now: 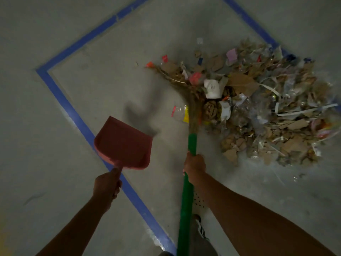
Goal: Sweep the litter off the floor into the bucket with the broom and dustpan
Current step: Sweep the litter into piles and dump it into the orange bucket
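My left hand grips the handle of a red dustpan, held above the floor with its mouth pointing away from me. My right hand grips the green handle of the broom. Its straw bristles fan out against the left edge of a large litter pile of torn cardboard, paper strips, clear plastic and small coloured scraps. A clear plastic wrapper lies just left of the bristles, apart from the pile. No bucket is in view.
Blue tape lines mark a square on the grey concrete floor, and the pile lies inside it near its far right corner. My foot in a white shoe stands under the broom handle.
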